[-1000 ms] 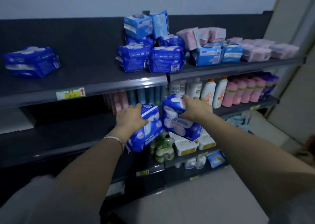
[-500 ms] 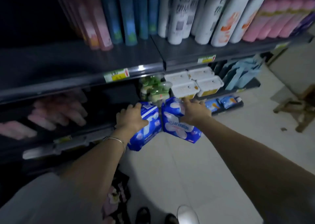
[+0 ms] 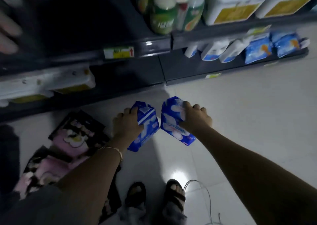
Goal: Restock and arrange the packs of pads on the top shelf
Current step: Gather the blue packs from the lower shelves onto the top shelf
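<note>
My left hand (image 3: 126,125) grips a blue pack of pads (image 3: 145,127), held low above the pale tiled floor. My right hand (image 3: 193,119) grips a second blue pack of pads (image 3: 171,122) beside it, the two packs almost touching. Both packs hang in front of the lowest shelves. The top shelf is out of view.
A black and pink patterned bag (image 3: 68,144) lies on the floor at the left. Green bottles (image 3: 164,7) and white boxes (image 3: 236,2) stand on a lower shelf (image 3: 149,44); blue and white packets (image 3: 257,50) line the bottom shelf. My sandalled feet (image 3: 154,197) and a thin wire (image 3: 207,195) are below.
The view has swung down from the top shelf to the floor. Both hands have lowered with their blue packs still held.
</note>
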The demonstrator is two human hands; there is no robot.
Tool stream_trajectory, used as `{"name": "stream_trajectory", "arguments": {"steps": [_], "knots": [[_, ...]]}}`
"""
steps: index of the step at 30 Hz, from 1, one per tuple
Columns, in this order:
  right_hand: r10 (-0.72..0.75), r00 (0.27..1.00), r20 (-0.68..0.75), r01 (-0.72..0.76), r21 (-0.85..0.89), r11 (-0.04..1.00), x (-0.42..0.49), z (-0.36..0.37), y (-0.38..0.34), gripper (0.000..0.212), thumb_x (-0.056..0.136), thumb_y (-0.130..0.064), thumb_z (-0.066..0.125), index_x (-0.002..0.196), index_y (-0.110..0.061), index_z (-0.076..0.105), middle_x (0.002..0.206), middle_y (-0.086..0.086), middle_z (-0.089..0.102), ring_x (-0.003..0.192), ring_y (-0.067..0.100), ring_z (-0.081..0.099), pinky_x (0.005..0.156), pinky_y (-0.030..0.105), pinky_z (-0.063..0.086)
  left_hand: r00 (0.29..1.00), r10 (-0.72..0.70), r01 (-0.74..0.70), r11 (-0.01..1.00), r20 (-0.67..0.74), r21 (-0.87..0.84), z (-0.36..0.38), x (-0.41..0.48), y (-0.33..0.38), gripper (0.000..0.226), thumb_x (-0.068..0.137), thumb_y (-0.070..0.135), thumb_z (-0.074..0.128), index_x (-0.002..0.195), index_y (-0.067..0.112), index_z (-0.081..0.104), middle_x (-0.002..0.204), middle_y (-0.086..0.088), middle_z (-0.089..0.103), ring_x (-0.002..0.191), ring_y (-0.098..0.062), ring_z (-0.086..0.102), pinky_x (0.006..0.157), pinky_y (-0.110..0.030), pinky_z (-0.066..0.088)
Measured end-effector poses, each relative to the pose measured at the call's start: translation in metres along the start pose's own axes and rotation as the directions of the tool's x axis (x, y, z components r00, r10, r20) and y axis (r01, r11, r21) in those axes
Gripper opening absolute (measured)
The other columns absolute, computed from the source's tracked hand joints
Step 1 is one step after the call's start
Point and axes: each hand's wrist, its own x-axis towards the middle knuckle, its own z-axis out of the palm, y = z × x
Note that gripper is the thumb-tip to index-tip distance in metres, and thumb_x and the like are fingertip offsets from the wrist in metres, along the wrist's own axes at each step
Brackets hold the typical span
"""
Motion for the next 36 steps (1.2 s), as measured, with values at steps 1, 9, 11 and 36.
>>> {"name": "stream_trajectory", "arguments": {"steps": [1, 9, 11, 36], "knots": [[-0.004, 1.000, 0.000, 0.004, 0.000, 1.000, 0.017, 0.021, 0.002, 0.073, 0.081, -0.044, 0.066, 0.140, -0.030, 0.026, 0.128, 0.009, 0.048, 0.119, 0.033, 0.044, 0.083, 0.045, 0.048, 1.000, 0.005, -0.005, 1.000, -0.005, 0.007, 0.020, 0.016, -0.002, 0.071, 0.086, 0.042, 0.060, 0.144, 0.016, 0.028, 0.140, -0.011, 0.039, 0.119, -0.034, 0.045, 0.098, -0.042, 0.040], [-0.161, 0.972, -0.173, 0.141, -0.125, 0.982, 0.126, 0.139, 0.013, 0.080, 0.082, -0.026, 0.067, 0.147, -0.027, 0.022, 0.150, 0.004, 0.030, 0.139, 0.035, 0.022, 0.098, 0.046, 0.039, 0.993, 0.020, -0.018, 1.000, -0.119, 0.012, 0.133, 0.120, -0.018, 0.070, 0.091, 0.027, 0.057, 0.149, 0.022, 0.018, 0.155, -0.002, 0.017, 0.138, -0.033, 0.018, 0.110, -0.051, 0.020], [-0.149, 0.987, -0.069, 0.137, -0.147, 0.980, 0.137, 0.157, 0.016, 0.081, 0.088, -0.023, 0.060, 0.150, -0.032, 0.009, 0.159, -0.001, 0.006, 0.145, 0.036, 0.000, 0.105, 0.051, 0.031, 0.999, -0.031, 0.031, 0.999, -0.012, 0.037, 0.154, 0.126, -0.020, 0.078, 0.094, 0.022, 0.054, 0.151, 0.031, 0.001, 0.159, 0.003, -0.005, 0.144, -0.035, -0.002, 0.110, -0.061, 0.009], [-0.340, 0.917, -0.209, 0.293, -0.227, 0.929, -0.039, -0.114, -0.042, 0.039, 0.094, -0.034, 0.047, 0.130, -0.020, 0.048, 0.127, 0.005, 0.055, 0.120, 0.029, 0.047, 0.093, 0.035, 0.038, 0.908, 0.321, -0.255, 0.934, -0.269, 0.252, -0.131, -0.039, 0.039, 0.021, 0.094, 0.027, 0.044, 0.109, 0.021, 0.058, 0.112, -0.001, 0.059, 0.107, -0.025, 0.052, 0.085, -0.033, 0.035]]}}
